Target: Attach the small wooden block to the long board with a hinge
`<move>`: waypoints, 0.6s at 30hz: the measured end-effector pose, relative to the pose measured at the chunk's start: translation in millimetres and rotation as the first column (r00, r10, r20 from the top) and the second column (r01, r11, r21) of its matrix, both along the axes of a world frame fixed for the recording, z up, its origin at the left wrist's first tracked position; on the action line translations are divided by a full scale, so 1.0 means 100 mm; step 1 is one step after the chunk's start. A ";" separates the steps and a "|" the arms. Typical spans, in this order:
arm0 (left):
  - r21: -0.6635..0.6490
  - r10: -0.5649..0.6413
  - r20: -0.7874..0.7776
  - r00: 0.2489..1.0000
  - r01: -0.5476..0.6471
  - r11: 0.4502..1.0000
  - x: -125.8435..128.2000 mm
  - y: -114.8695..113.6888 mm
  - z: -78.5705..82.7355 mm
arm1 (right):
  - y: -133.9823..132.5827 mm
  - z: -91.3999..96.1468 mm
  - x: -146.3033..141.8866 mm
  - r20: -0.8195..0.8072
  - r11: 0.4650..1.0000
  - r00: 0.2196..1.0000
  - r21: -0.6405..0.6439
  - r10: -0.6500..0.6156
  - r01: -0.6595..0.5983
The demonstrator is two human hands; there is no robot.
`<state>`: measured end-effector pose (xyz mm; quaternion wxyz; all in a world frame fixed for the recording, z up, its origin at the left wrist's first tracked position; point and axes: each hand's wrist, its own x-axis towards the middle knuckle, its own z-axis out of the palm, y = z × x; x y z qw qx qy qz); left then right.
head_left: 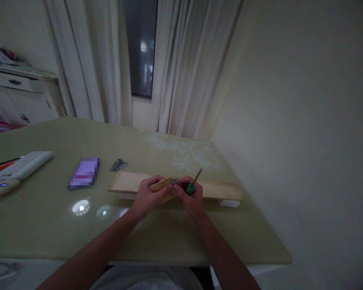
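Observation:
My left hand (149,195) is closed around a small wooden piece (161,184) with a rough edge. At its right end sits a small metal fitting (174,181), possibly a hinge, pinched where the fingertips of both hands meet. My right hand (193,197) also grips a screwdriver (190,188) by its green handle, the shaft tilted up and to the right, away from the fitting. Behind and under both hands lies a long wooden board (220,190), raised on white blocks (229,203). My hands hide the middle of the board and part of the fitting.
Beyond the board's left end lies a small pile of metal pieces (119,164). Farther left are a purple pack (84,173), blurred out, and a white power strip (24,165) beside an orange item (1,167). A wall borders the table (254,241) on the right.

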<state>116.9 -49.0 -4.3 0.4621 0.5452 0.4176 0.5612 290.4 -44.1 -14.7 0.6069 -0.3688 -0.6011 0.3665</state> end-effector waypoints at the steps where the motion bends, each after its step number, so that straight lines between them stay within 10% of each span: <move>1: 0.000 -0.001 0.000 1.000 0.001 1.000 0.00 0.00 0.00 | 0.00 0.00 0.00 -0.003 1.000 1.000 -0.013 0.000 0.000; 18: 0.022 0.012 0.050 0.999 -0.013 1.000 -0.04 0.04 0.13 | 0.04 0.14 -0.03 0.007 1.000 0.999 -0.006 0.031 -0.031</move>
